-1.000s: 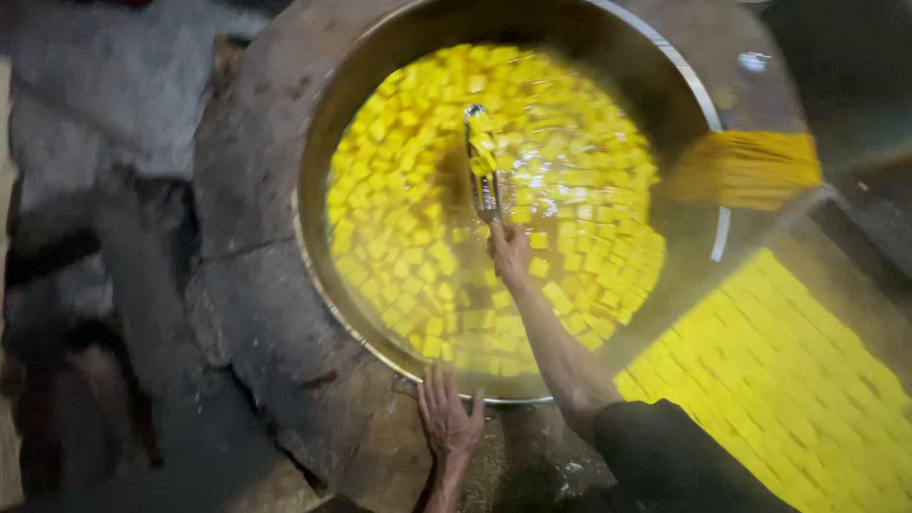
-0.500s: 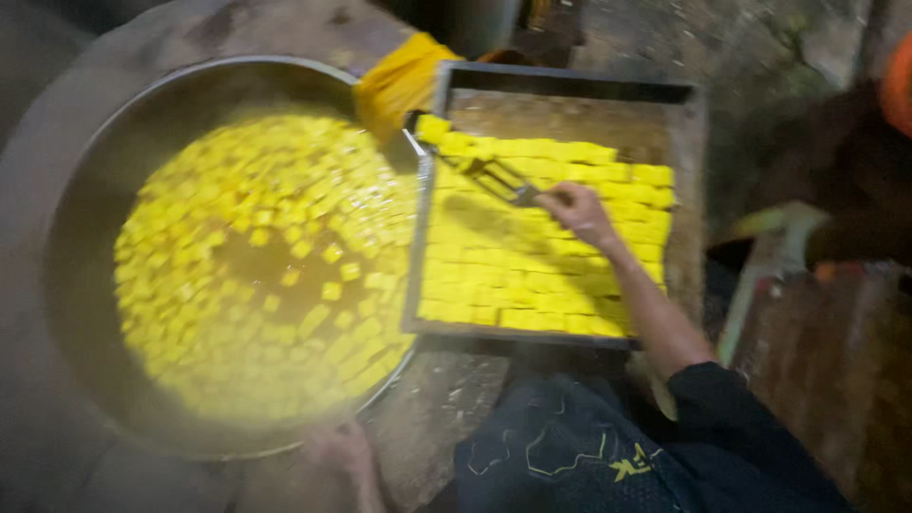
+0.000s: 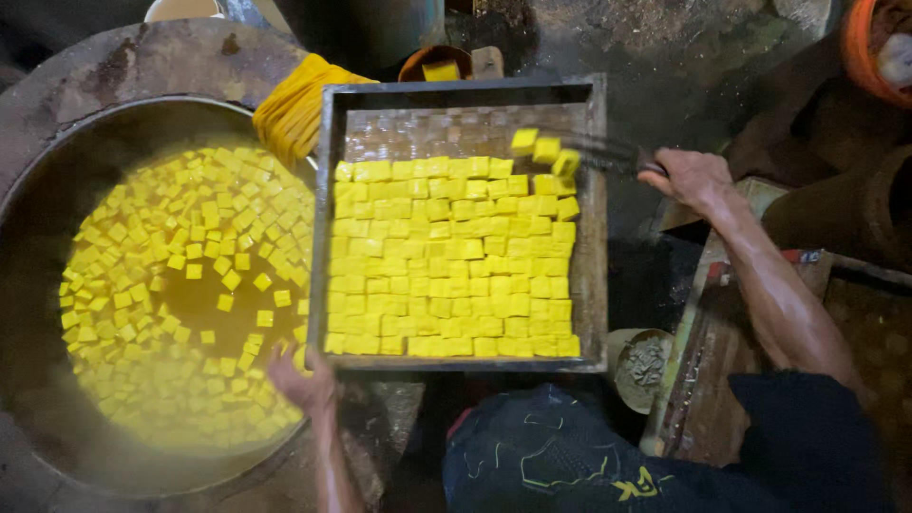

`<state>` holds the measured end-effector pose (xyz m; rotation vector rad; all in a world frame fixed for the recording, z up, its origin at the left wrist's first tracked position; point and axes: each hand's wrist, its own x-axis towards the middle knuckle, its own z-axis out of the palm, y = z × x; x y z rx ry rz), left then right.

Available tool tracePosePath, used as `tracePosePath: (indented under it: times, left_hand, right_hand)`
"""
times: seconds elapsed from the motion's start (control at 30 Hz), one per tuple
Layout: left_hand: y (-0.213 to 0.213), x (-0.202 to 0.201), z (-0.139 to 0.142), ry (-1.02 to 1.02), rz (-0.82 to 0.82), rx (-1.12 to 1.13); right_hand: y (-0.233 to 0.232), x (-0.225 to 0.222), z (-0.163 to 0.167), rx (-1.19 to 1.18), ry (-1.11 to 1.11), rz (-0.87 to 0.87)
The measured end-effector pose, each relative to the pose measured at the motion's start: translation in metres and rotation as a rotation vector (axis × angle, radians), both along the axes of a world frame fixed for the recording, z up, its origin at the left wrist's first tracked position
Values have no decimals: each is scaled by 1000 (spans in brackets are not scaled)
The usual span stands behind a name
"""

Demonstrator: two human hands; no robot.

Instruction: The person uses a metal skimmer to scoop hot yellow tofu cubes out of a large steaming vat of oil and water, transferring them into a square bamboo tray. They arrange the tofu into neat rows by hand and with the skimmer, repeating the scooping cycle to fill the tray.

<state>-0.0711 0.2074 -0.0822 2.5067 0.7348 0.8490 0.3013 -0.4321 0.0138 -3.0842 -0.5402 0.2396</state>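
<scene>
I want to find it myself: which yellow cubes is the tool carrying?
Find the square tray beside the big round pan. At its far right corner, the right hand holds a slotted tool. The three cubes on it sit loose, above the neat packed rows.

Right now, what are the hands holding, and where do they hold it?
Right hand grips a skimmer tool by its handle end; left hand grips the tray at its corner.

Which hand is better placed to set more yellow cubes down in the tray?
Right. The right hand holds the tool over the tray, with cubes at its tip. The left hand rests at the tray's near corner by the wok.
</scene>
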Motion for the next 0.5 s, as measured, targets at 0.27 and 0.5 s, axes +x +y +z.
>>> tracePosePath:
  times: [0.27,0.5]
  left_hand:
    - [-194,231,46,-179,-544,-295]
    - [-307,375,54,-33,-818,-207]
  right_hand:
    - [-9,-13,-10,308,-311,-67]
    - [-37,-140,-53,778,-63,-687]
